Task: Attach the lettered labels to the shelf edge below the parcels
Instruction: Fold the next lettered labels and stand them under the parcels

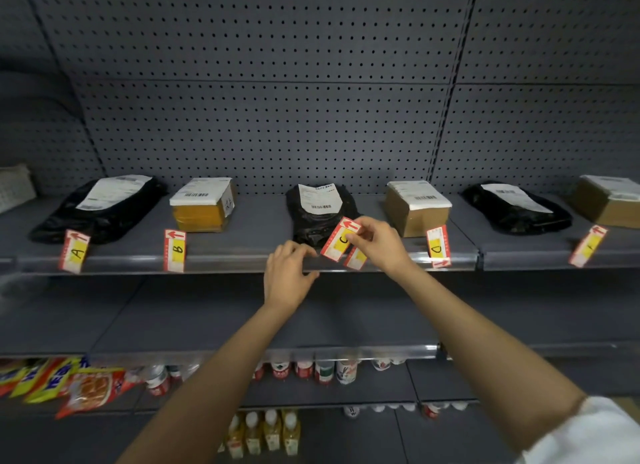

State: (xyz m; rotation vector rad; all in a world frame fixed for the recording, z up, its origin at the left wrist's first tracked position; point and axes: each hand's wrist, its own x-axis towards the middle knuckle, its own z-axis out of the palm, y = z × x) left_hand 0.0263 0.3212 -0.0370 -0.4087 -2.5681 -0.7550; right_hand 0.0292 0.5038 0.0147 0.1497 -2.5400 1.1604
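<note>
The right hand (379,244) has its grip pinched narrow on a red-bordered card label with a yellow patch, a red arrow and a handwritten "C" (341,239), thumb and fingertips closed on its upper right corner. The label tilts in the air just above the clear plastic strip along the grey shelf edge (225,261), in front of a crumpled glossy black plastic mailer bag with a white shipping slip (320,211). A second red and yellow card (356,257) shows under the same hand; whether it is held or already fixed, I cannot tell.

The left hand (285,278) holds nothing: its fingers curl loosely, tips resting on the strip just left of the C label.

Already hanging on the strip are matching labels "A" (74,251), "B" (175,250) and "D" (438,247), with another at far right (588,246) too blurred to read. Behind them lie a long black bag (100,207), a yellow taped box (202,204), a brown cardboard box (417,207), another black bag (516,207) and a second brown box (607,200), all matt against the perforated grey back panel (263,83).
</note>
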